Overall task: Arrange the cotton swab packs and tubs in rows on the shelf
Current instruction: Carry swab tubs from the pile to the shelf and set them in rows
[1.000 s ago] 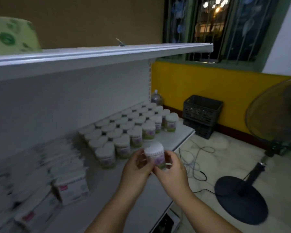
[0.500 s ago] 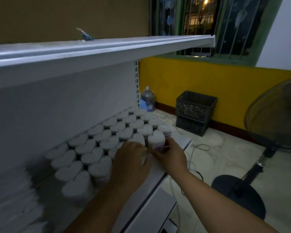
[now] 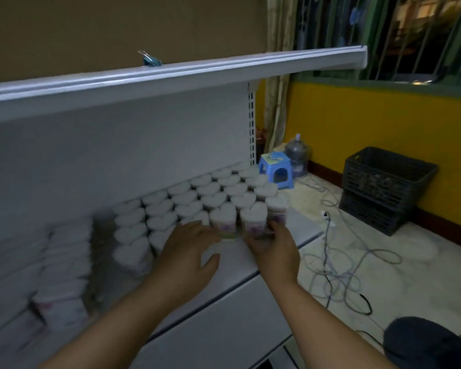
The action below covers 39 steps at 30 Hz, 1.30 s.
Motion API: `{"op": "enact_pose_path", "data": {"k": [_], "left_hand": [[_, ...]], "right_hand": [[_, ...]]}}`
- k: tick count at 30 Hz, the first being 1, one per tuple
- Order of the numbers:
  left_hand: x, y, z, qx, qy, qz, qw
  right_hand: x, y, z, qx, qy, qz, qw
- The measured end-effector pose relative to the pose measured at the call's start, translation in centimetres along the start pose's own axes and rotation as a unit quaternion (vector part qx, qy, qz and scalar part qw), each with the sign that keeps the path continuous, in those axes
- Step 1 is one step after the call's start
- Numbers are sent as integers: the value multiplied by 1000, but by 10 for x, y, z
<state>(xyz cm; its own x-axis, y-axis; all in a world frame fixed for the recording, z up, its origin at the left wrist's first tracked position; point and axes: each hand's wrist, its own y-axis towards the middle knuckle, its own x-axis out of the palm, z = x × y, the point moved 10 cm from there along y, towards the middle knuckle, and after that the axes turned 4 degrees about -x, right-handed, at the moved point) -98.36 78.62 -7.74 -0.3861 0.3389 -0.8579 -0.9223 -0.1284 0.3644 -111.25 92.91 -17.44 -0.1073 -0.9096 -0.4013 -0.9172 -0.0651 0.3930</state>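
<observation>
Several heart-shaped white cotton swab tubs [image 3: 213, 201] stand in rows on the white shelf [image 3: 300, 231]. At the front of the rows, my right hand [image 3: 274, 247] grips the base of one tub [image 3: 253, 218] that stands on the shelf. My left hand [image 3: 189, 253] is beside it, its relaxed fingers touching the neighbouring front tub [image 3: 222, 221]. Blurred white cotton swab packs [image 3: 64, 262] lie stacked at the shelf's left end.
An upper shelf [image 3: 171, 75] overhangs, with a binder clip [image 3: 149, 59] on it. Right of the shelf on the floor are a blue stool [image 3: 276, 169], a water bottle [image 3: 297, 153], a black crate [image 3: 383, 187], tangled cables [image 3: 338, 262] and a fan base [image 3: 426, 342].
Both hands carried the tub from mid-air forward to the front of the tub rows and set it down. The view moved closer and to the right.
</observation>
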Motion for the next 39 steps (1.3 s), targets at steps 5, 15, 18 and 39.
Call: {"op": "enact_pose_path", "data": {"k": [5, 15, 18, 39], "left_hand": [[-35, -46, -29, -67, 9, 24, 997], [-148, -190, -141, -230, 116, -70, 964], [-222, -265, -193, -300, 184, -96, 931], [-436, -796, -389, -646, 124, 48, 751]], "right_hand": [[-8, -13, -2, -55, 29, -54, 997], [51, -133, -162, -293, -48, -240, 924], [127, -213, -261, -386, -88, -384, 834], [409, -686, -580, -602, -98, -571, 550]]}}
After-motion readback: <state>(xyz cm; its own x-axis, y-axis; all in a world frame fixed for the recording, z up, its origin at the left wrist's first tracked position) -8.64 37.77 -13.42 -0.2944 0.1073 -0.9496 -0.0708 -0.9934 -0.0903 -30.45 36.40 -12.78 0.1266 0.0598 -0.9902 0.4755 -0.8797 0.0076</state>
